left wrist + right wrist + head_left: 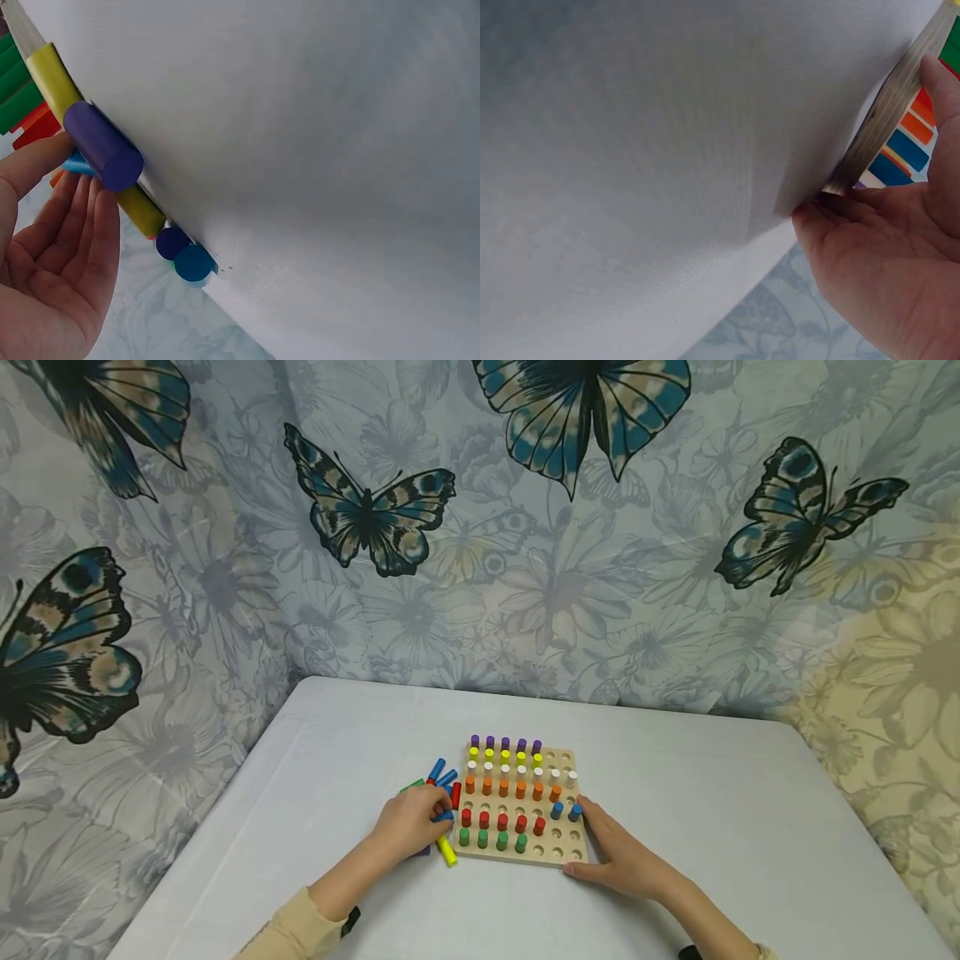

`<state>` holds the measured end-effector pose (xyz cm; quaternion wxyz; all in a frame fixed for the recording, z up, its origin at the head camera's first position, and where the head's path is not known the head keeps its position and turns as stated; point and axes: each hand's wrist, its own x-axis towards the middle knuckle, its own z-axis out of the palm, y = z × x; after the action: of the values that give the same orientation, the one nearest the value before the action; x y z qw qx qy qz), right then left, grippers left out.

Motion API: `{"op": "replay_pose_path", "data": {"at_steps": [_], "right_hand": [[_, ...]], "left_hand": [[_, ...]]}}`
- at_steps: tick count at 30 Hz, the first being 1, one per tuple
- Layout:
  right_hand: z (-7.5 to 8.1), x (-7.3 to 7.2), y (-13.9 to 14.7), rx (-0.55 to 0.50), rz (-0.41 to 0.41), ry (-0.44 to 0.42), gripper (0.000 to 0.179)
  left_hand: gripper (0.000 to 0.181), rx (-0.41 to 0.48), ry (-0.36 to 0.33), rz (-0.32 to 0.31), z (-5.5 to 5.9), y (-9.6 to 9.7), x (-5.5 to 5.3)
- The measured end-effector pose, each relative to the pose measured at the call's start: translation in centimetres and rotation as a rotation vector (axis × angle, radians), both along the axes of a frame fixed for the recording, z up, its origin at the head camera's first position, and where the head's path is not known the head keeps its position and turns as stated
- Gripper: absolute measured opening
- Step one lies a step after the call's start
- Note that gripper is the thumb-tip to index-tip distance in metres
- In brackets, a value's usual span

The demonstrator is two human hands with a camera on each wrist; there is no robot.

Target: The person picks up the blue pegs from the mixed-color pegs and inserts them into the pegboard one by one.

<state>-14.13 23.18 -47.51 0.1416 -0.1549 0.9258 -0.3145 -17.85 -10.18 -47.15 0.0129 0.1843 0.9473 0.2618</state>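
My left hand (412,820) pinches a blue peg (443,816) between thumb and fingertips, just left of the wooden pegboard (551,853). In the left wrist view that blue peg (78,163) is partly hidden behind a purple peg (103,146). Loose pegs lie around this hand, among them a yellow peg (447,851) and a red peg (456,796). My right hand (626,858) rests spread against the board's right side, its thumb at the near corner. The right wrist view shows its fingertips along the wooden edge (881,112).
Standing in rows on the board are purple, yellow, white, orange, red and green pegs, with two blue pegs (566,811) at the right of one row. Bare holes show at the right. A white-covered table (712,810) meets a butterfly-patterned backdrop (525,593).
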Motion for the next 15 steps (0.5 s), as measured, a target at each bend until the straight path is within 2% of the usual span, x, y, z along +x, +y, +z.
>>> {"op": "replay_pose_path", "data": {"at_steps": [15], "right_hand": [[-0.25, -0.08, 0.04, 0.016, 0.001, 0.007, 0.108]], "left_hand": [[0.018, 0.284, -0.056, 0.048, 0.24, -0.61, -0.01]]}}
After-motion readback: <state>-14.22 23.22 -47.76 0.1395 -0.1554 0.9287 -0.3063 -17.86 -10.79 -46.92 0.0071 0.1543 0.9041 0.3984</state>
